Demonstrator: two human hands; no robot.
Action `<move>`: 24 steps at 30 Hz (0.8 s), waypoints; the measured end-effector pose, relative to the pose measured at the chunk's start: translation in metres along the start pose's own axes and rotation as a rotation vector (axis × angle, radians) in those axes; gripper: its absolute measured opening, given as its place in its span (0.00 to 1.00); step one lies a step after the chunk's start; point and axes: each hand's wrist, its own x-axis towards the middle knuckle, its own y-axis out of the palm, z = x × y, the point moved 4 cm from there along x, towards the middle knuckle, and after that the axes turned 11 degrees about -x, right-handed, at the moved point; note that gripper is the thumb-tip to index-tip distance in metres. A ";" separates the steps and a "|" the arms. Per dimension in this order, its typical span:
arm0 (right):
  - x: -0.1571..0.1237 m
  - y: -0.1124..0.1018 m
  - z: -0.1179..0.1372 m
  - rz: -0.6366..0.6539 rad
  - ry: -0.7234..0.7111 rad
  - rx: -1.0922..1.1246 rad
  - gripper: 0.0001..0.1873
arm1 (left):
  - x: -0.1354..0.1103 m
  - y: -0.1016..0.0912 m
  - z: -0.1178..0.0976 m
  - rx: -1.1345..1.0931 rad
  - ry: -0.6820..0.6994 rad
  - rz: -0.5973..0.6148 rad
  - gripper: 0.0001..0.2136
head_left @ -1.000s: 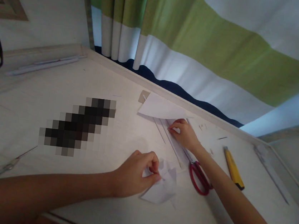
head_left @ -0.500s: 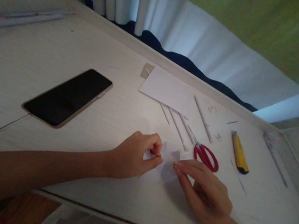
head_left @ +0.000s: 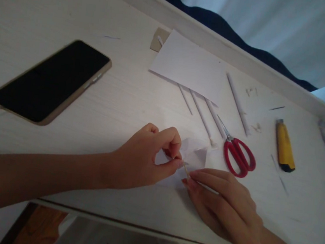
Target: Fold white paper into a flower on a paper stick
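Note:
My left hand [head_left: 146,159] pinches a small folded white paper piece [head_left: 194,155] between thumb and forefinger on the white table [head_left: 129,102]. My right hand [head_left: 223,207] lies just to its right, fingers pressed together on a thin stick [head_left: 186,171] whose tip meets the paper at the left hand's pinch. Red-handled scissors [head_left: 239,156] lie just beyond the paper.
A black phone [head_left: 51,80] lies at the left. A white sheet [head_left: 190,66] covers several rolled paper sticks [head_left: 202,116] at the back. A yellow utility knife [head_left: 285,146] lies at the right. The table's near edge [head_left: 110,220] runs below my hands; a curtain hangs behind.
My right hand came back from the sheet at the rear to the folded paper, now with a thin stick. The view tilted down. The left hand kept its pinch.

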 end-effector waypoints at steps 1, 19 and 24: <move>-0.001 0.000 0.000 0.018 -0.006 0.004 0.07 | 0.000 0.000 0.000 -0.002 0.005 -0.001 0.07; 0.001 0.002 -0.006 0.064 0.055 -0.005 0.06 | -0.003 0.005 0.005 -0.117 -0.070 0.044 0.08; 0.001 0.005 -0.008 0.122 0.159 0.131 0.06 | -0.002 0.004 0.005 -0.120 -0.072 0.043 0.08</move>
